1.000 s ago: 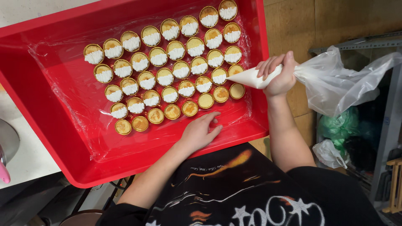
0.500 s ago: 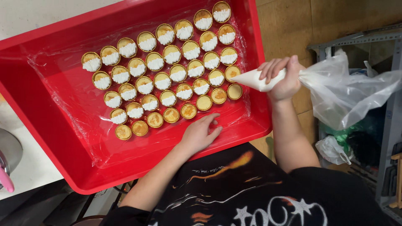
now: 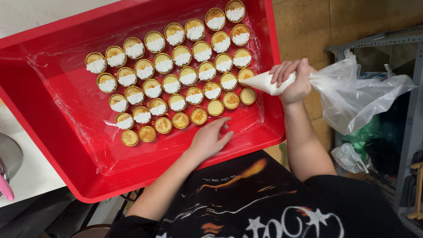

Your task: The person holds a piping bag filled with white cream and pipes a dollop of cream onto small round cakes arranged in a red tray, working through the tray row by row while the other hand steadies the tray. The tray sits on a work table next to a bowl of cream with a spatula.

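We look down at a big red tub that sits on a pale worktop. The tub is lined with clear plastic wrap. Inside it are rows of little round tarts in gold cups. Most of them have a bit of white cream on top. The ones in the row nearest to us are bare and yellow. Our right hand holds a piping bag just over the right edge of the tub. The fingers of that hand are wrapped tight around the bag and squeeze it. The white tip of the bag points at a tart at the right end of a row and is just beside it. The loose clear end of the bag sticks out to the right. Our left hand lies flat on the plastic wrap near the front wall of the tub, just below the bare tarts. Its fingers are a little spread and hold nothing.
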Demonstrator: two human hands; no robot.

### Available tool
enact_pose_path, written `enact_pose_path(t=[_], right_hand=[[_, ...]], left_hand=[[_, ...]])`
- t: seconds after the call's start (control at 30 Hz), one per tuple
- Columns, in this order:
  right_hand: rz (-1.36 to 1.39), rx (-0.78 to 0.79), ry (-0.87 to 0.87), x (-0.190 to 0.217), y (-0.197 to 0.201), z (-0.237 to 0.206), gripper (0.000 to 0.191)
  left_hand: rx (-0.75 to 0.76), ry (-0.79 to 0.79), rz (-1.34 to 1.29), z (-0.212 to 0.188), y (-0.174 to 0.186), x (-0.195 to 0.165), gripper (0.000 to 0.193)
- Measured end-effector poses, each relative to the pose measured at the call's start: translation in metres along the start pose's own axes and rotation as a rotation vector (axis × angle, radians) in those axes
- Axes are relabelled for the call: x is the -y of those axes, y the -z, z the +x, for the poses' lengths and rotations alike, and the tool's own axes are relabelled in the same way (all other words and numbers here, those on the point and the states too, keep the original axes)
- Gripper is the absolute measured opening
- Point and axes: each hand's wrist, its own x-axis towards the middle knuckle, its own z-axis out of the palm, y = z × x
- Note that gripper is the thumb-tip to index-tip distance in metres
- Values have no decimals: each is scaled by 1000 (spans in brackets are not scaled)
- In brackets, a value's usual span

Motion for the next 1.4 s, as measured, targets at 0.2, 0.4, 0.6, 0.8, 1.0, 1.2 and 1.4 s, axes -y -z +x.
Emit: enact_pose_path(t=[0.2,0.4,0.6,0.8,1.0,1.2,1.4], right_hand=[[-19,-11,16,2,-3,0,55],[-37,4,8,4,-2,1,55],[-49,3,40,2,-3,1,54],[-74,30,24,5,-4,1,55],[-102,25,40,6,-5,2,55],[-88,30,-6,8,-4,1,54],[-106,24,8,9,-4,0,53]], left_hand=[[-3,-4,-1,1,-2,2,53],[5,-4,-2,0,-4,3,54],[3,8,5,-1,-2,2,53],[6,12,3,0,-2,1,54],[7,10,4,1,-3,3,54],[6,-2,4,2,-5,3,54],[9,15,3,0,-4,3,53]])
